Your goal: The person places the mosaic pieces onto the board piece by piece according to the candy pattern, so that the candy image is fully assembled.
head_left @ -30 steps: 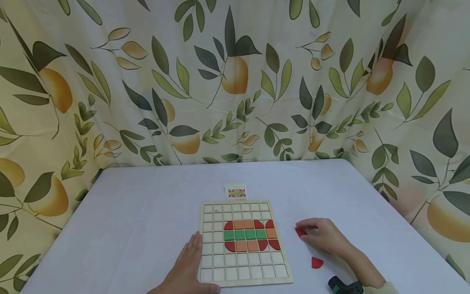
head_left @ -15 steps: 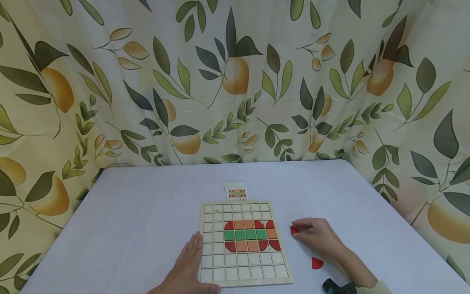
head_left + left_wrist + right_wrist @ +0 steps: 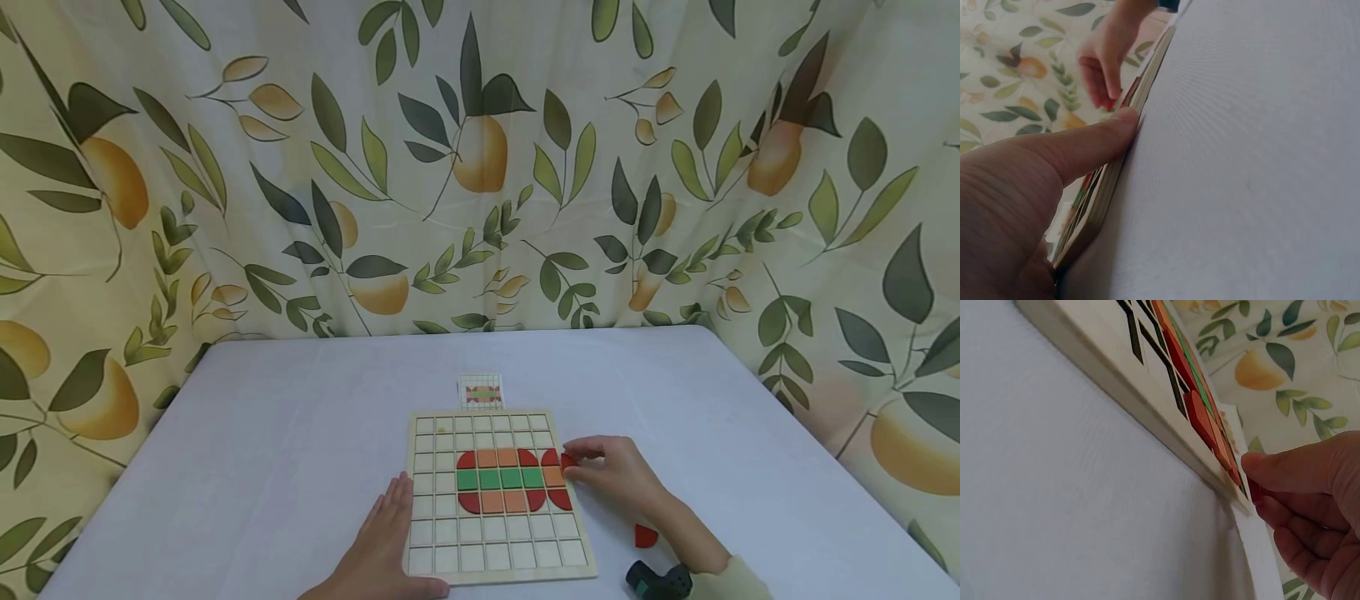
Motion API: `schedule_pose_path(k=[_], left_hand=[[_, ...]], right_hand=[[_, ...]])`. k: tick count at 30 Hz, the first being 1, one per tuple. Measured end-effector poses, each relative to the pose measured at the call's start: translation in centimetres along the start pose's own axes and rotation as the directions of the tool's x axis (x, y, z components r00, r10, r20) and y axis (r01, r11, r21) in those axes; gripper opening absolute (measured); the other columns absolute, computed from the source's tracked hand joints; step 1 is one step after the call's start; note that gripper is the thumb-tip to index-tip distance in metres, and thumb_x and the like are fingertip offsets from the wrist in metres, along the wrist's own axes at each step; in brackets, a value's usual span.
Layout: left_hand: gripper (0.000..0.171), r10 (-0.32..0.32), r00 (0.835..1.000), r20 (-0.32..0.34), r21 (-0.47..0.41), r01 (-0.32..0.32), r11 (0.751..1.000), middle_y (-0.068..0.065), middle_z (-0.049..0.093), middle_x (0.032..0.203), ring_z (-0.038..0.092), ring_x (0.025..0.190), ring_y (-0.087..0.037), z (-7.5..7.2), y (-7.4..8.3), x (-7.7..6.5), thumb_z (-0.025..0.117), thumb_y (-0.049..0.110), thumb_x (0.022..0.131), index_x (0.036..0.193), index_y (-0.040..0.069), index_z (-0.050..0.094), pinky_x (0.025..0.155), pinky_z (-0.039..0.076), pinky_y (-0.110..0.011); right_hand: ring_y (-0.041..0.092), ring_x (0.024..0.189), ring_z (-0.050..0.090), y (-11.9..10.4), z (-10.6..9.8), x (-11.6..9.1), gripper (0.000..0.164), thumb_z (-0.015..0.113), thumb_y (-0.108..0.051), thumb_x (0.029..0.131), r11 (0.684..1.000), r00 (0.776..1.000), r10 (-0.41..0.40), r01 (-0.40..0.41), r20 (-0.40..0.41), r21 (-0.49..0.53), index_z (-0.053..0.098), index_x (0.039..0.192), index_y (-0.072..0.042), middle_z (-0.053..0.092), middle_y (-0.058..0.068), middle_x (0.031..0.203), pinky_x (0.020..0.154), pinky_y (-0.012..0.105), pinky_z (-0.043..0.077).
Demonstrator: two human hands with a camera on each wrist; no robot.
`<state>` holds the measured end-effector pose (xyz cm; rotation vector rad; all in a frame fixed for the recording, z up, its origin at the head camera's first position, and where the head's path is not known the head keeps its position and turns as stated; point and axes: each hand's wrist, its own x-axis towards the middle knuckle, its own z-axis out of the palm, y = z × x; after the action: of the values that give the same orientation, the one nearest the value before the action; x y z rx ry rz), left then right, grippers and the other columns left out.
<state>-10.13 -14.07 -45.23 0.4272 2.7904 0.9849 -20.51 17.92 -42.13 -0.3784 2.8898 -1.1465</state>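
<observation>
A wooden grid board (image 3: 502, 533) lies on the table, with green, orange and red tiles forming a pattern across its middle and right. My left hand (image 3: 372, 542) rests along the board's left edge with straight fingers, the thumb against the near edge. In the left wrist view that thumb (image 3: 1100, 144) touches the board's rim. Between thumb and fingers, my right hand (image 3: 618, 473) pinches a red rounded tile (image 3: 568, 460) at the board's right edge, beside the red tiles there. The right wrist view shows this tile (image 3: 1254, 490) mostly covered by the fingertips.
Another red rounded tile (image 3: 645, 536) lies on the white table (image 3: 300, 433), right of the board and near my right forearm. A small pattern card (image 3: 482, 392) lies just beyond the board's far edge. A leaf-and-fruit curtain (image 3: 450, 250) hangs behind the table.
My right hand has moved left with the red tile, from the bare table to the board's right edge. My left hand and the board have stayed in place.
</observation>
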Motion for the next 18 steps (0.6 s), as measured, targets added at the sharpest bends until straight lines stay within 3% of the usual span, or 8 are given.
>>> schedule_pose_path(k=[11,18], left_hand=[[0.131,0.004,1.000,-0.012,-0.005,-0.005,1.000,-0.024,0.007,0.149,0.003,0.137,-0.035,0.0,0.0,-0.1,0.068,0.070,0.059,0.142,-0.011,0.007,0.106,0.009,-0.053],[0.132,-0.003,1.000,-0.004,-0.011,0.003,1.000,-0.024,0.006,0.149,0.002,0.137,-0.035,0.0,0.0,0.0,0.068,0.071,0.058,0.143,-0.010,0.006,0.106,0.008,-0.053]], right_hand=[[0.015,0.089,0.059,-2.0,1.7,1.0,0.028,0.077,-0.013,0.074,0.995,0.994,-0.102,0.102,0.038,0.002,0.071,0.101,-0.006,0.068,-0.001,0.095,0.078,0.034,0.050],[0.015,0.084,0.060,-2.9,2.7,1.5,0.029,0.075,-0.015,0.077,0.975,0.972,-0.221,0.221,0.079,0.006,0.070,0.103,-0.004,0.067,0.002,0.097,0.074,0.032,0.051]])
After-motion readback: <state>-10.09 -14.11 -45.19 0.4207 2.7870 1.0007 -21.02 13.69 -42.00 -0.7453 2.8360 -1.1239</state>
